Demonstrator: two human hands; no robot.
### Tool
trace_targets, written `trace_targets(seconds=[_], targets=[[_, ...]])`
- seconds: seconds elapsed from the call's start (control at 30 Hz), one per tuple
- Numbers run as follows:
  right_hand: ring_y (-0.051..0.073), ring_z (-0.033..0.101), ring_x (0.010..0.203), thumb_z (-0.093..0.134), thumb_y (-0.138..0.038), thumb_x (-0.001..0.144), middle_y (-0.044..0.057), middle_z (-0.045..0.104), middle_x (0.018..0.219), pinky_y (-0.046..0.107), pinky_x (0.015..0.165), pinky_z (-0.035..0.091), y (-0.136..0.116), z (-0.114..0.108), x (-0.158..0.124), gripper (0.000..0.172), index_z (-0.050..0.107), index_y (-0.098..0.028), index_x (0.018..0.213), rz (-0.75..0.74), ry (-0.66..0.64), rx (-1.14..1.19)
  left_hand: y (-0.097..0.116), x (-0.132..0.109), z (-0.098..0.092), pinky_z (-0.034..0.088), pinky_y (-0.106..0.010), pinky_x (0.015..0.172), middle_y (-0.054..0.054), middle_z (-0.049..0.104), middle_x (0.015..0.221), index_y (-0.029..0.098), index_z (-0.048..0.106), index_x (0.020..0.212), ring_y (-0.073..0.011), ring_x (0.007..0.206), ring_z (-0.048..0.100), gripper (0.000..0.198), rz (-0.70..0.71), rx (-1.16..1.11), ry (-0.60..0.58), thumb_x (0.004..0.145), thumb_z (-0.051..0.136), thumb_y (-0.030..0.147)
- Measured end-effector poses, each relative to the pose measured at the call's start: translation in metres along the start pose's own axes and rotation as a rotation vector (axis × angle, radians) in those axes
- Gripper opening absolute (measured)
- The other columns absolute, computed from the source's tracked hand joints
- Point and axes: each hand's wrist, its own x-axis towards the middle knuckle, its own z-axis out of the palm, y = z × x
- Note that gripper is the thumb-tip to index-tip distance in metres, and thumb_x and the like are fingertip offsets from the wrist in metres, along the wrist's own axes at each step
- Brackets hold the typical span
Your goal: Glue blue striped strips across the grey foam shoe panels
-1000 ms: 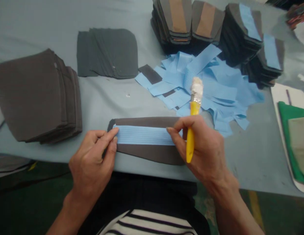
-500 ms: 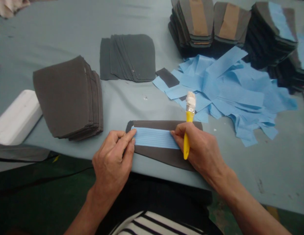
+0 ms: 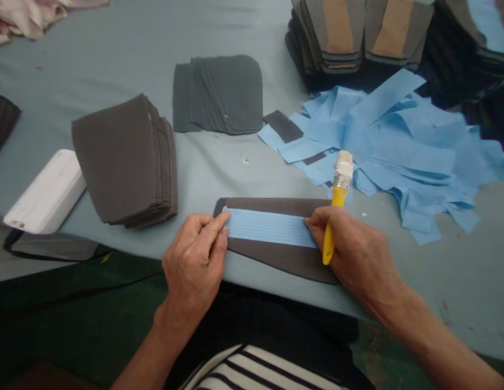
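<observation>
A blue ribbed fabric strip (image 3: 272,227) lies lengthwise on a dark brown fabric piece (image 3: 276,260) at the table's near edge. My left hand (image 3: 197,254) is closed at the strip's left end, thumb and fingers pressed together on it. Close to the right end, my right hand (image 3: 353,249) pinches the strip between thumb and forefinger. The same hand also holds a brush (image 3: 333,222) with a yellow handle, its whitish, caked bristles pointing up and away from the strip. The right hand hides the far end of the brown piece.
To the left stand a stack of brown pieces (image 3: 117,157) and a white box-like device (image 3: 49,192) with a black cord. Dark grey pieces (image 3: 227,95) lie fanned behind. A heap of blue strips (image 3: 394,141) and stacks with tan strips (image 3: 339,27) fill the right rear.
My right hand, with the brush in it, has slid right along the blue strip, so more of the strip shows. The left hand stays at its end. The view has shifted slightly.
</observation>
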Motion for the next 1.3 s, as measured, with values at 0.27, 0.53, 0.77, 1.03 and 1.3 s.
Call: trace_targets(seconds=[0.27, 0.53, 0.77, 1.03, 1.3], targets=[[0.015, 0.06, 0.057, 0.049, -0.015, 0.104, -0.002, 0.066, 0.07, 0.027, 0.056, 0.033, 0.002, -0.002, -0.005, 0.016, 0.062, -0.022, 0.098, 0.041, 0.016, -0.132, 0.0, 0.001, 0.0, 0.05, -0.033, 0.081, -0.005, 0.071, 0.104, 0.02, 0.076, 0.131, -0.0214, 0.093, 0.07, 0.033, -0.034, 0.0, 0.003, 0.109, 0.054, 0.031], [0.014, 0.059, 0.053, 0.048, -0.015, 0.102, -0.002, 0.065, 0.064, 0.027, 0.05, 0.028, 0.011, -0.016, -0.011, 0.019, 0.063, -0.021, 0.092, 0.017, 0.061, -0.231, 0.0, 0.003, -0.001, 0.05, -0.033, 0.075, -0.005, 0.073, 0.104, 0.024, 0.077, 0.129, -0.0223, 0.093, 0.072, 0.033, -0.055, 0.013, -0.009, 0.108, 0.053, 0.034], [0.015, 0.068, 0.064, 0.059, -0.015, 0.104, 0.0, 0.075, 0.08, 0.026, 0.061, 0.047, -0.02, -0.025, -0.002, 0.01, 0.058, -0.022, 0.097, -0.056, 0.134, -0.172, 0.002, 0.002, 0.0, 0.05, -0.032, 0.073, -0.003, 0.075, 0.104, 0.026, 0.077, 0.127, -0.0208, 0.09, 0.072, 0.031, -0.065, 0.012, 0.006, 0.107, 0.054, 0.031], [0.029, 0.079, 0.101, 0.061, -0.013, 0.106, 0.013, 0.08, 0.123, 0.037, 0.087, 0.059, -0.033, -0.003, -0.016, 0.009, 0.059, -0.019, 0.099, -0.083, 0.095, -0.076, 0.002, 0.0, 0.001, 0.049, -0.031, 0.076, -0.003, 0.074, 0.101, 0.023, 0.077, 0.128, -0.0197, 0.09, 0.071, 0.031, -0.045, 0.019, 0.02, 0.108, 0.053, 0.029], [0.026, 0.082, 0.098, 0.063, -0.017, 0.107, 0.008, 0.082, 0.12, 0.033, 0.081, 0.057, -0.027, -0.012, -0.025, 0.009, 0.06, -0.021, 0.099, -0.047, 0.109, -0.14, 0.002, 0.0, 0.001, 0.05, -0.031, 0.077, -0.003, 0.074, 0.101, 0.021, 0.076, 0.128, -0.02, 0.091, 0.072, 0.03, -0.062, 0.001, 0.024, 0.107, 0.056, 0.029]])
